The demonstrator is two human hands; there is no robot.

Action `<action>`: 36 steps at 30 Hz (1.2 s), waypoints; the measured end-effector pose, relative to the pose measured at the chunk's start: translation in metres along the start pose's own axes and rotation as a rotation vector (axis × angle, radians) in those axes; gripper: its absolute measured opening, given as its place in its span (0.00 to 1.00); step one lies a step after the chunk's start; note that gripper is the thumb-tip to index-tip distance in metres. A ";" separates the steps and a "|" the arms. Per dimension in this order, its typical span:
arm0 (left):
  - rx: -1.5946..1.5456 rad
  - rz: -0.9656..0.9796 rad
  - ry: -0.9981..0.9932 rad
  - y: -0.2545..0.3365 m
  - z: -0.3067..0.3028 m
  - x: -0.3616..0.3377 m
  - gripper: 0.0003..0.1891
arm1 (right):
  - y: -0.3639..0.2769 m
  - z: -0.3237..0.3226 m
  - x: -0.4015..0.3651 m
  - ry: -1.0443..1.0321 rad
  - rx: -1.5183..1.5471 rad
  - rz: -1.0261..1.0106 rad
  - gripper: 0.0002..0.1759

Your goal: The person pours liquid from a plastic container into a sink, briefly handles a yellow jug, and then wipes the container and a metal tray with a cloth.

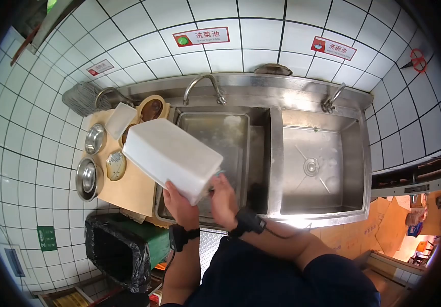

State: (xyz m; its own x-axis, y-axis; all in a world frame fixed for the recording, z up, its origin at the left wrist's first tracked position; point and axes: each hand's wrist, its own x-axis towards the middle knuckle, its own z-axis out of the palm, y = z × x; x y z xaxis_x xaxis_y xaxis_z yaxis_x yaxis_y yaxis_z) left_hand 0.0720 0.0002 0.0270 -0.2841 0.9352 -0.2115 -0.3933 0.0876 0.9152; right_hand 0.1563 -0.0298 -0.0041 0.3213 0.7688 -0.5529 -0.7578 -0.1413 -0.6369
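Observation:
A white plastic tub (175,149) is tilted over the left sink basin, its broad side facing up. My left hand (180,205) holds it at the near lower edge, with the thumb against its side. At the right end, my right hand (224,200) is closed by the tub's rim. A small teal bit of something shows at its fingertips, too little to name, and the fingers are partly hidden behind the tub. Beneath lies a large metal tray (215,128) in the left basin (260,153), partly covered by the tub.
On the left, a board (123,187) carries metal bowls (88,179), a patterned dish (116,166) and a white lid-like piece (120,121). Faucets (202,82) rise behind. The right basin (312,166) has a drain. A black-lined bin (118,250) stands below left.

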 end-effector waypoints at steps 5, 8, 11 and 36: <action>-0.018 0.009 -0.186 0.014 -0.041 -0.002 0.20 | -0.038 -0.048 0.053 -0.157 0.008 0.082 0.20; 0.072 -0.032 -0.391 0.032 -0.059 0.000 0.20 | -0.064 -0.057 0.073 -0.255 0.200 0.345 0.20; 0.241 -0.098 -0.482 0.034 -0.077 -0.001 0.18 | -0.096 -0.036 0.063 -0.349 -0.322 -0.028 0.20; 1.608 0.580 -0.419 0.008 -0.067 -0.011 0.17 | -0.032 -0.065 0.097 -0.342 0.386 0.457 0.17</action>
State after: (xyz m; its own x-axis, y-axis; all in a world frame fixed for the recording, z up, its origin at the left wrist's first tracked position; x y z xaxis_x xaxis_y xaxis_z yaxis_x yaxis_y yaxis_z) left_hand 0.0138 -0.0324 0.0140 0.2633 0.9603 0.0926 0.9160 -0.2789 0.2885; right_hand 0.2482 0.0088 -0.0724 -0.2280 0.8475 -0.4793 -0.9430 -0.3147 -0.1079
